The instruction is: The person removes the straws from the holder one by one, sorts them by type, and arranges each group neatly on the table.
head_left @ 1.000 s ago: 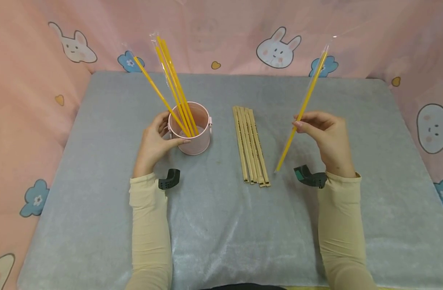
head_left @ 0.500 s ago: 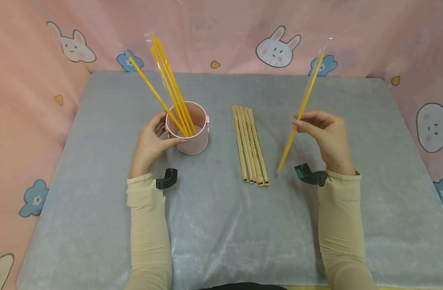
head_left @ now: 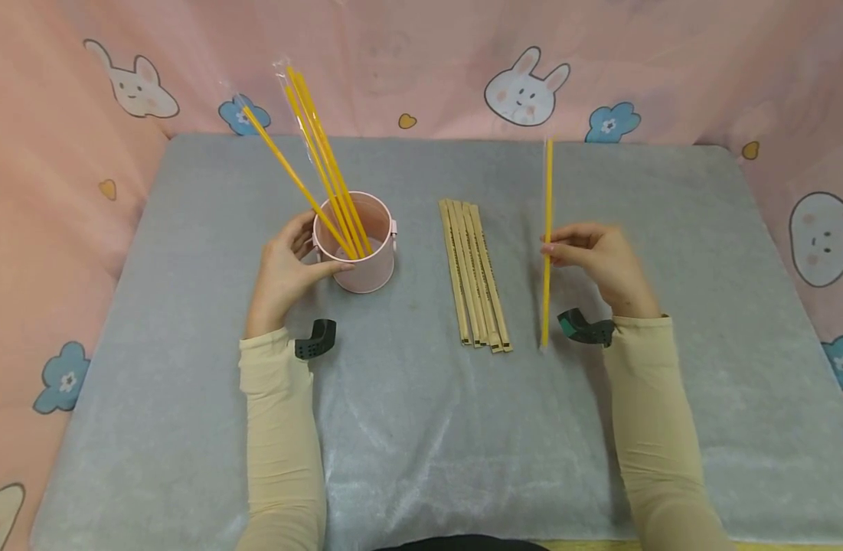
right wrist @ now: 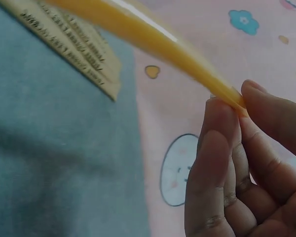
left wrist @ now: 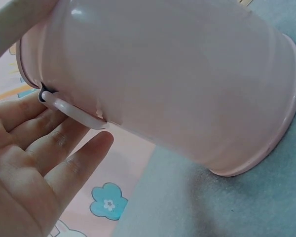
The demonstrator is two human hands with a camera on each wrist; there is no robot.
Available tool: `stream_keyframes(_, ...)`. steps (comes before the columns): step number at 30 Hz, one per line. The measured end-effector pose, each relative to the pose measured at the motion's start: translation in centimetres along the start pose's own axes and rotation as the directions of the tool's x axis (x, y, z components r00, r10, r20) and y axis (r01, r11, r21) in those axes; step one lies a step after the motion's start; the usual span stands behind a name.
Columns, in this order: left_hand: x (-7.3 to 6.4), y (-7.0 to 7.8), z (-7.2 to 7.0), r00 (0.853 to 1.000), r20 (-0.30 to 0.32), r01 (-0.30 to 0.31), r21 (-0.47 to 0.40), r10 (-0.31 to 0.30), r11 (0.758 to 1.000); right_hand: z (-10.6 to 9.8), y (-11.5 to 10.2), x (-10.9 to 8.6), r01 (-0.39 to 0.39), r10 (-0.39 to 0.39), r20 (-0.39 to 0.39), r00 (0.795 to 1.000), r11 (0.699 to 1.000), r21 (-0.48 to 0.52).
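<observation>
My left hand (head_left: 283, 272) holds a small pink bucket (head_left: 366, 277) by its side, thumb over the near rim and fingers round the left. In the left wrist view, some fingers (left wrist: 71, 168) lie near its handle (left wrist: 74, 113). Several yellow straws (head_left: 334, 180) in clear wrappers lean leftward inside the bucket. On the right, my right hand (head_left: 596, 260) pinches another wrapped yellow straw (head_left: 548, 191) between thumb and fingertips. It is near upright in the head view; the right wrist view shows the straw (right wrist: 153, 39) running up and left from the pinch.
Between the hands, several slim tan paper-wrapped sticks (head_left: 472, 275) with dark print lie side by side on the grey tablecloth (head_left: 421, 436). A pink patterned curtain (head_left: 421, 69) surrounds the table's back and sides. A dark camera mount sits at each wrist.
My right hand has moved slightly left, and its straw has swung from leaning right to near upright. The bucket and left hand have shifted slightly left.
</observation>
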State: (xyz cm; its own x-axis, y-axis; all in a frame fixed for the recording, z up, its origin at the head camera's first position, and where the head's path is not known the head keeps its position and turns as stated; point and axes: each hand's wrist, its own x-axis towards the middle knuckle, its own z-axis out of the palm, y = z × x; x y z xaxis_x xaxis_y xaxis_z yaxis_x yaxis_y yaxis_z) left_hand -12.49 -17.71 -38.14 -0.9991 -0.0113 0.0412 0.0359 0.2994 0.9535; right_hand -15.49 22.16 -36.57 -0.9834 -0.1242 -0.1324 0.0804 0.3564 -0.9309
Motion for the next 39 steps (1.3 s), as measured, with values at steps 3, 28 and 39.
stream_keyframes(3, 0.0, 0.0, 0.0, 1.000, 0.002, 0.002, -0.003, -0.002, 1.000, 0.3, 0.7, 0.4, -0.019, 0.019, 0.025, 1.000, 1.000, 0.007)
stream_keyframes(28, 0.0, -0.1, 0.1, 1.000, 0.000, -0.004, -0.003, 0.004, 1.000, 1.3, 3.3, 2.4, -0.197, 0.201, 0.133, 0.971, 0.980, -0.041)
stream_keyframes(39, 0.0, -0.1, 0.1, 1.000, -0.001, -0.004, -0.008, 0.004, 1.000, 1.5, 4.2, 3.0, -0.255, 0.270, 0.178, 0.946, 0.961, -0.103)
